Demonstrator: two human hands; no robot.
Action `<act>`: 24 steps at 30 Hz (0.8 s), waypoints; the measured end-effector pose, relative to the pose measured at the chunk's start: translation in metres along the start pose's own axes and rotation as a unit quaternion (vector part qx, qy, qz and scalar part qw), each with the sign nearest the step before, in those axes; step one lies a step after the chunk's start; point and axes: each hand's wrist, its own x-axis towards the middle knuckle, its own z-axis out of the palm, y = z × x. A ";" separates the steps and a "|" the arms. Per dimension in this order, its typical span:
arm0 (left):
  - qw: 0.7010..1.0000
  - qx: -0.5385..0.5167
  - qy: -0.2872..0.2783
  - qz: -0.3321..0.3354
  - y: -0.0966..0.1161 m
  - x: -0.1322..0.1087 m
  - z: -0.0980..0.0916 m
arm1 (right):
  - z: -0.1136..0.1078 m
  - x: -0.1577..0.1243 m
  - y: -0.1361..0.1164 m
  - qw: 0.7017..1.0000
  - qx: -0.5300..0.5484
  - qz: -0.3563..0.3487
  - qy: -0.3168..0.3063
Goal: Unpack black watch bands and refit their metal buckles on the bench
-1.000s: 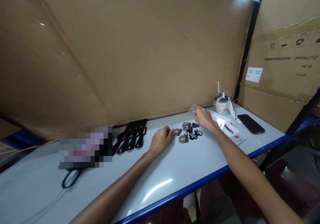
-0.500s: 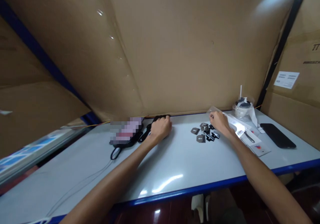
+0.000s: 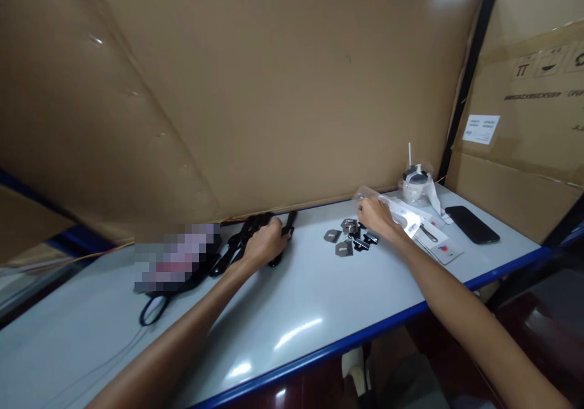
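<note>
At the back of the table, my left hand (image 3: 267,241) is closed around a black handle (image 3: 291,219) whose end sticks up past the fingers. Beneath and beside that hand lies a pile of black handles (image 3: 237,244), partly covered by it. My right hand (image 3: 376,215) has its fingers curled together at the edge of a clear plastic bag (image 3: 364,193); what they pinch, if anything, is hidden. Just left of it are several flat grey metal plates with slots (image 3: 344,248) and several small black and shiny clip-like pieces (image 3: 362,244).
Printed cards (image 3: 444,249) lie under my right forearm. Farther right are a black phone (image 3: 472,224) and a lidded cup with a straw (image 3: 415,184). A dark pouch with a loop (image 3: 155,308) sits at left. Cardboard walls (image 3: 283,92) enclose the table (image 3: 292,299).
The view has turned, shifting the table contents leftward. My left hand has come up from the pile, and a black handle now shows in it. My right hand stays by the plastic bag.
</note>
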 end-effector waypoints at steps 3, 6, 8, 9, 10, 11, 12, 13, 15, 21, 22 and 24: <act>0.997 -0.070 -0.014 0.014 0.002 0.003 0.005 | 0.001 0.001 0.001 1.000 0.000 0.006 -0.005; 0.992 -0.124 -0.021 0.030 0.004 0.004 0.008 | 0.006 0.003 0.002 1.000 0.006 -0.008 -0.014; 0.987 -0.151 -0.037 0.032 0.006 0.003 0.009 | 0.013 0.004 0.001 0.999 0.013 -0.031 -0.017; 0.985 -0.166 -0.046 0.029 0.007 0.002 0.010 | 0.017 0.004 0.000 0.999 0.018 -0.043 -0.017; 0.982 -0.181 -0.052 0.025 0.008 0.002 0.010 | 0.021 0.005 -0.001 0.998 0.021 -0.055 -0.018; 0.979 -0.198 -0.052 0.021 0.009 0.001 0.009 | 0.026 0.005 -0.002 0.997 0.023 -0.067 -0.019; 0.975 -0.217 -0.046 0.018 0.009 0.000 0.009 | 0.029 0.004 -0.004 0.996 0.024 -0.077 -0.022; 0.970 -0.238 -0.040 0.019 0.008 -0.001 0.008 | 0.032 0.004 -0.005 0.996 0.023 -0.086 -0.025; 0.955 -0.295 -0.039 0.023 0.004 -0.003 0.004 | 0.036 0.004 -0.007 0.995 0.021 -0.093 -0.029; 0.799 -0.573 -0.181 0.001 -0.006 -0.026 -0.004 | 0.033 0.004 -0.006 0.995 0.018 -0.088 -0.039; 0.770 -0.608 -0.194 -0.005 -0.004 -0.033 -0.004 | 0.032 0.005 -0.006 0.995 0.016 -0.088 -0.042; 0.732 -0.653 -0.193 -0.015 0.004 -0.045 -0.005 | 0.032 0.005 -0.005 0.995 0.013 -0.086 -0.048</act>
